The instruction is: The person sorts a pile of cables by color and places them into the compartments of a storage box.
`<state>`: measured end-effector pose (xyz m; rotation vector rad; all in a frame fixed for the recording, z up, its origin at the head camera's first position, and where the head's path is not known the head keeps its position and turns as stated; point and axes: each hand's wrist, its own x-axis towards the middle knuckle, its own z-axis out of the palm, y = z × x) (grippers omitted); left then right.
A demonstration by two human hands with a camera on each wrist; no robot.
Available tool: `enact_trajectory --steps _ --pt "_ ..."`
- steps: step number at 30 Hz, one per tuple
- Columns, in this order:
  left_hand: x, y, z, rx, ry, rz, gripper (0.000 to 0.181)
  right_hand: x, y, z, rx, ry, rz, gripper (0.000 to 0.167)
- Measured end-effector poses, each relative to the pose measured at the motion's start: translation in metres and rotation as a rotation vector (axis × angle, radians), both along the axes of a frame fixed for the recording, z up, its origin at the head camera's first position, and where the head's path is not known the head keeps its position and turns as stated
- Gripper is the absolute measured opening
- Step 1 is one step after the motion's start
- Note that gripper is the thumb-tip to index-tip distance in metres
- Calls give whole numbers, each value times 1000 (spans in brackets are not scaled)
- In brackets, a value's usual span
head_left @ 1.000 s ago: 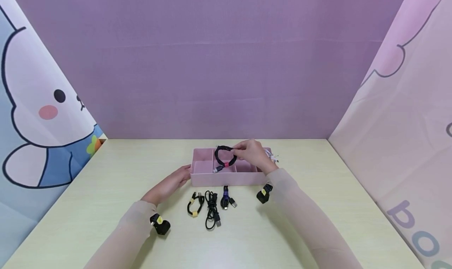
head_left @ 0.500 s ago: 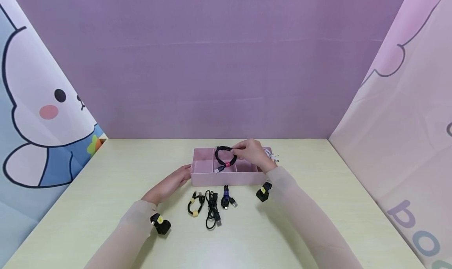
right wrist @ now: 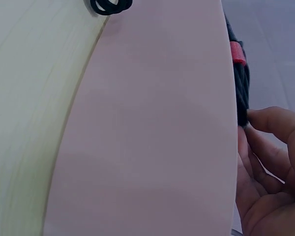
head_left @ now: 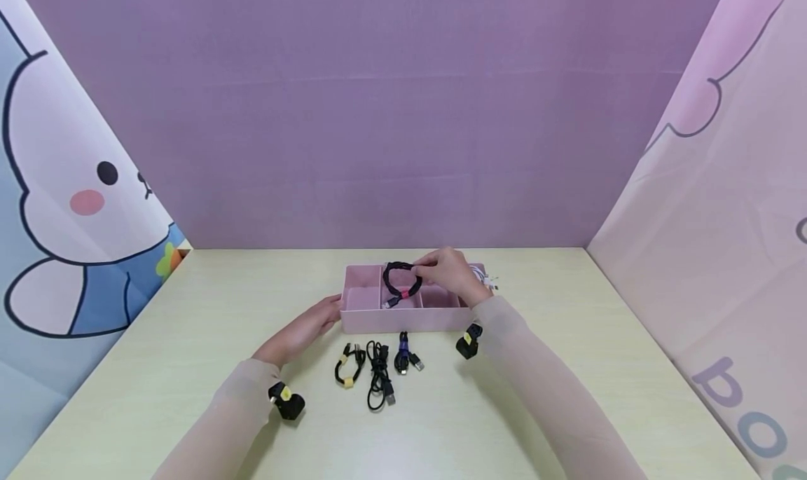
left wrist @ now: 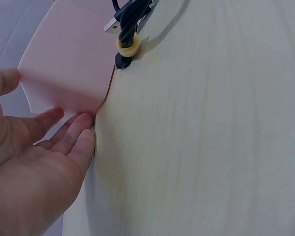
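A pink divided box (head_left: 403, 319) stands on the table. Above its middle compartments my right hand (head_left: 449, 275) pinches a coiled black USB cable (head_left: 389, 284) with a red tie; in the right wrist view that cable (right wrist: 241, 88) shows just past the box wall. My left hand (head_left: 309, 327) touches the box's left end, its fingertips against the wall in the left wrist view, with the fingers loosely extended. In front of the box lie a black cable with yellow ties (head_left: 349, 380), a longer black USB cable (head_left: 380, 375) and a cable with a purple tie (head_left: 403, 347).
A white cable (head_left: 483, 277) sits in the box's right end, partly hidden by my right hand, its plug poking over the edge. A purple backdrop (head_left: 391, 115) rises behind the pale table (head_left: 252, 277), and printed cloths flank both sides.
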<state>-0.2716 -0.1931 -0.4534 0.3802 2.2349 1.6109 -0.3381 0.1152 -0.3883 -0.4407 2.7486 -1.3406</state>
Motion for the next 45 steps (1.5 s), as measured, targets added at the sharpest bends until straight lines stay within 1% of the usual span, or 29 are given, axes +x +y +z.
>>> enact_trajectory --steps 3,6,9,16,19,22,26,29,35,39,45 --pt "0 0 0 -3 -1 5 69 -1 0 -1 21 -4 1 23" --pt "1 0 1 -7 -9 14 66 0 -1 -1 54 26 4 27" --pt "1 -1 1 -3 -10 10 66 1 0 1 70 44 12 29" --pt "2 0 3 -13 -18 16 65 10 5 8 90 35 60 29" --pt "1 0 3 -15 -18 21 65 14 7 9 92 32 75 29" --pt "1 1 2 -11 -15 14 64 20 9 10 91 26 83 29" --pt "0 2 1 -11 -11 12 64 27 11 12 115 51 80 29" --pt "-1 2 1 -14 -12 17 64 29 12 12 127 69 84 29" --pt "0 4 2 -18 -18 22 63 32 15 14 133 75 102 31" --pt "0 4 2 -16 -11 15 64 36 16 14 137 90 123 30" --pt "0 3 3 -15 -7 13 63 43 17 12 77 83 136 27"
